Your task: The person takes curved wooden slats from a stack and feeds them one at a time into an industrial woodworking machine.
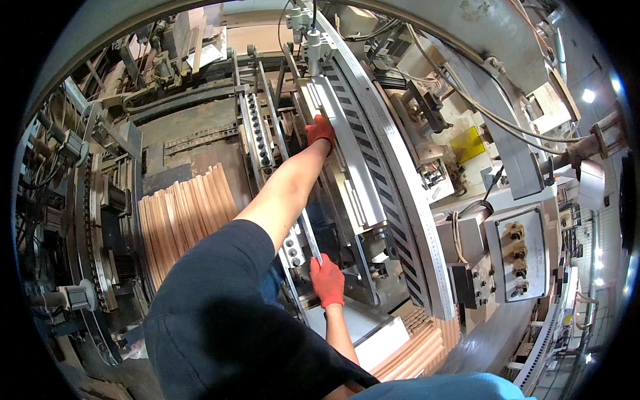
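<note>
The left hand (321,131), in a red glove, lies far forward on a long pale metal block (347,157) in the middle of the machine. The fingers bend over the left edge of the block; whether they really clamp it I cannot tell, because the glove hides the tips. The right hand (327,280), also in a red glove, is near the body and is closed around the lower end of a thin metal bar (301,220) that runs up the machine just left of the block.

Both parts look like solid metal, so I judge them stiff, hard and rather heavy, not fragile. The surfaces are smooth and may be slippery, but the gloves should help. The long side edge of the block seems the best place for a hold; the bar is narrow enough for the fingers to go around it.

The room for moving is small. Just right of the block is a dark toothed track (373,167) and then a long curved metal ruler (413,200). On the left stands a rail with a row of round holes (259,137). Cables and a clamp (313,43) hang over the far end. Stacks of curved wooden strips (180,220) lie lower left, and more of them at the lower right. A grey switch box (517,250) sits at the right.
</note>
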